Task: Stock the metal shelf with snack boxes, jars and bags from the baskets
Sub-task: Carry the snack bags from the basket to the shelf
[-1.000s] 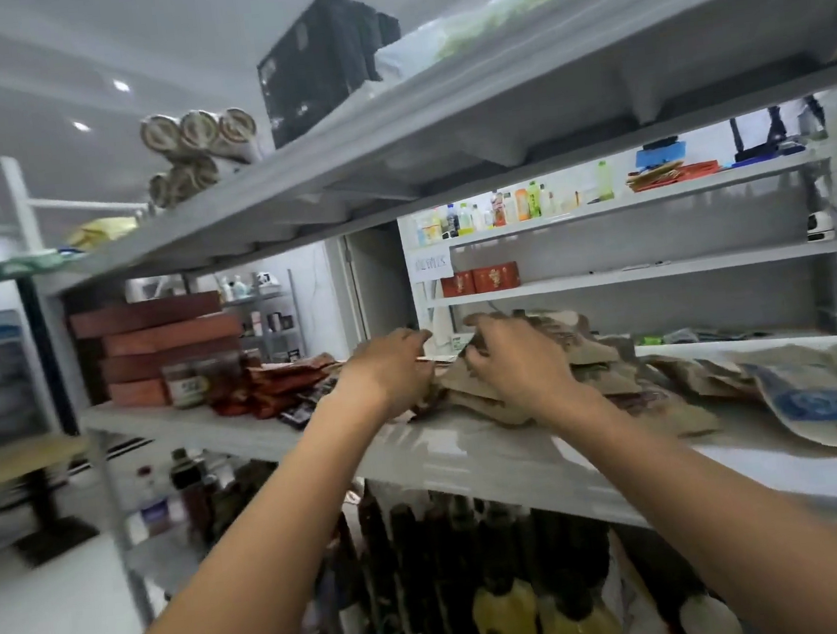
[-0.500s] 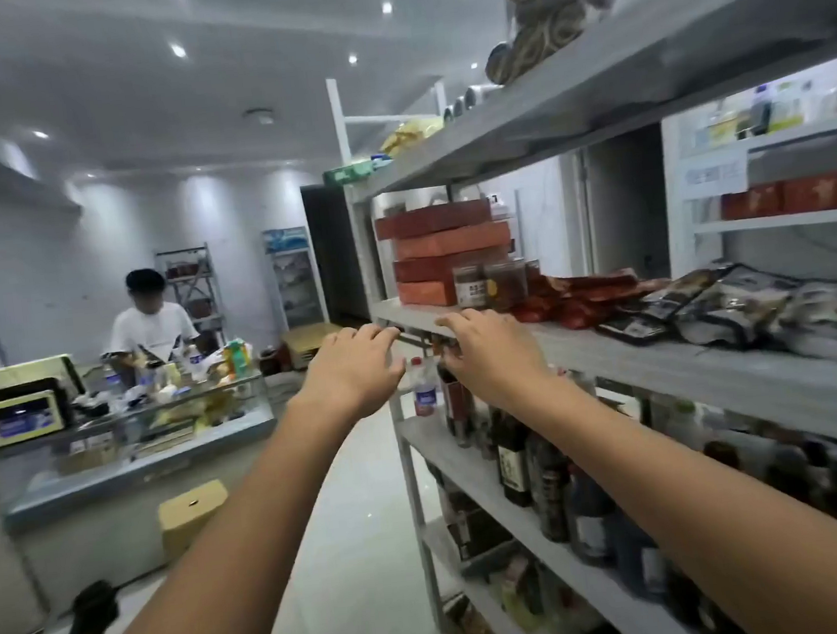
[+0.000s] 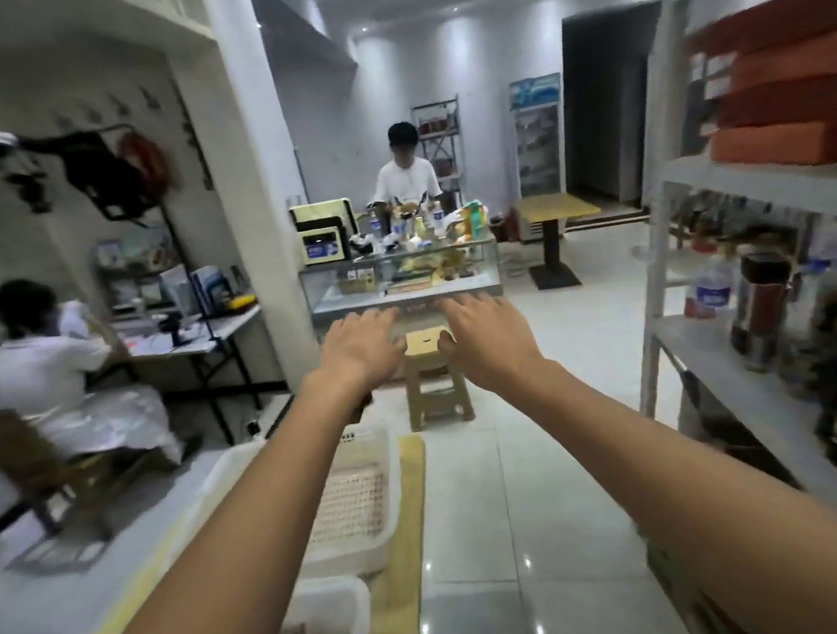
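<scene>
My left hand (image 3: 362, 343) and my right hand (image 3: 488, 335) are stretched out in front of me in mid-air, palms down, fingers apart, holding nothing. The metal shelf (image 3: 733, 190) stands at the right edge, with stacked orange-red boxes (image 3: 787, 112) on an upper level and bottles and jars (image 3: 762, 311) below. On the floor below my left arm sits a white basket (image 3: 363, 498) that looks empty. A second white basket (image 3: 330, 630) nearer to me holds several snack packs.
A small wooden stool (image 3: 433, 382) stands on the tiled floor straight ahead. Behind it is a glass counter (image 3: 402, 277) with a person standing at it. Another person sits on a chair at a desk on the left. A white pillar (image 3: 257, 178) rises left of centre.
My view has swung left, away from the shelf toward the room and the baskets. Both hands left the bags on the shelf and now hover empty in the air.
</scene>
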